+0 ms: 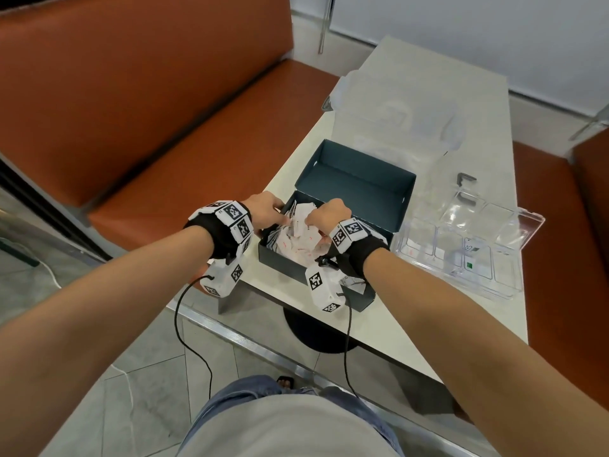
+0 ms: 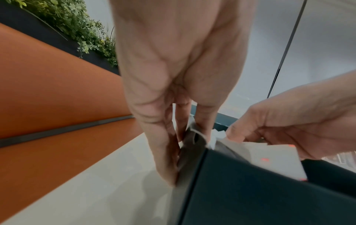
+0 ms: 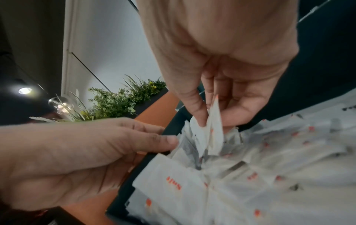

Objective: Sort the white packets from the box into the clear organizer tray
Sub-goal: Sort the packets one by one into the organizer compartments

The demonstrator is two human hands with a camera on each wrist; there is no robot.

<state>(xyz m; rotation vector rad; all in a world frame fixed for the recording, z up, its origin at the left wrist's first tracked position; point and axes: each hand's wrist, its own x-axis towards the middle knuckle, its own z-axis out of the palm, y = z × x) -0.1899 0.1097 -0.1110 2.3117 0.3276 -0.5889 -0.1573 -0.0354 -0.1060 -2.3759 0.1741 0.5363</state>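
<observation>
An open dark teal box (image 1: 359, 189) stands on the table, its lid tipped back, filled with white packets (image 1: 296, 247) printed in red. My left hand (image 1: 280, 216) grips the box's far left corner; in the left wrist view its fingers (image 2: 165, 152) lie outside the wall and the thumb inside. My right hand (image 1: 311, 222) is down in the box, and in the right wrist view it (image 3: 212, 123) pinches a couple of white packets (image 3: 214, 135) above the pile (image 3: 269, 167). The clear organizer tray (image 1: 507, 291) sits right of the box, with a few packets in its near compartments.
The white table (image 1: 329, 311) is narrow, and its near edge lies just in front of the box. An orange bench (image 1: 148, 110) runs along the left. A clear plastic lid (image 1: 395, 107) lies behind the box, and a small dark clip (image 1: 464, 178) sits beyond the tray.
</observation>
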